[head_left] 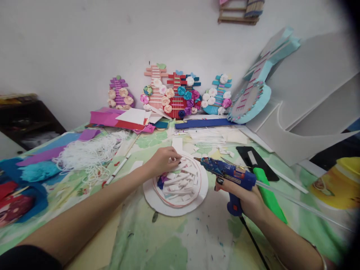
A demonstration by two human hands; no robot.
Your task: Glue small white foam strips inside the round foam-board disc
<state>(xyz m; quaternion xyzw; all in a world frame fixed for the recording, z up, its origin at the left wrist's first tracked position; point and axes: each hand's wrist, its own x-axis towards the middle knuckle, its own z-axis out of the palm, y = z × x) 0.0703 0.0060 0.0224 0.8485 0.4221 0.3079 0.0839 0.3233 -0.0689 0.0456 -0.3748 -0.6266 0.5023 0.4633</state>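
A white round board with a short neck (174, 212) lies flat on the table, shaped like a small guitar. Inside the pinkish ring (201, 180) on it is a heap of short white strips (182, 183), with some blue and purple bits at the left. My left hand (164, 161) is over the ring's upper left, fingertips pinched together; what they hold, if anything, is too small to make out. In my right hand (250, 197) is a blue glue gun (239, 176), its nozzle pointing left near the ring's upper right. A long clear glue stick (298, 204) sticks out behind it.
Several decorated paper guitars (177, 93) lean on the wall, beside a larger light-blue one (258, 86). White cord (87, 153) lies left. A green box cutter (270, 197), a black pad (267, 168) and a yellow-lidded tub (340, 183) are right. The gun's black cord (254, 242) runs frontward.
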